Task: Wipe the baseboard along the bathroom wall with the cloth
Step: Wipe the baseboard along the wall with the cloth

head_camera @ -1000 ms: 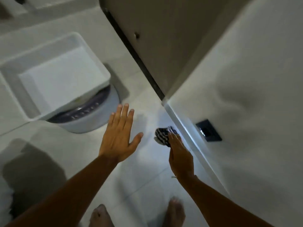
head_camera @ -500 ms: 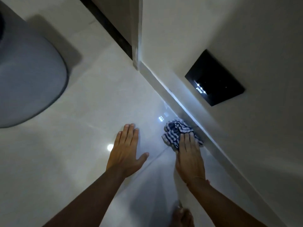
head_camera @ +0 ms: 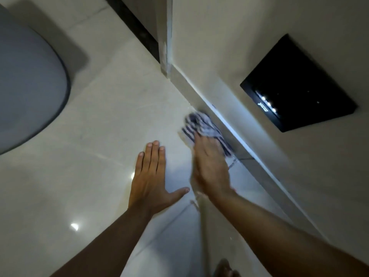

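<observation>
Soft woven cloth (head_camera: 203,124), blue-and-white striped, crumpled and blurred, under and beyond the right hand's fingers (head_camera: 207,144). Glossy polished tile floor (head_camera: 111,120) under the left hand's fingers (head_camera: 152,154), mirroring lamp glints. Smooth, satin baseboard (head_camera: 257,166) just right of the cloth. Matt painted wall (head_camera: 229,47) above. Glossy black panel (head_camera: 299,82), probably glass or plastic. Smooth matt grey plastic lid (head_camera: 28,82) far left.

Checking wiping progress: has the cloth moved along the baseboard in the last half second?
Yes. The cloth slid forward along the baseboard, now beside the black wall panel.
</observation>
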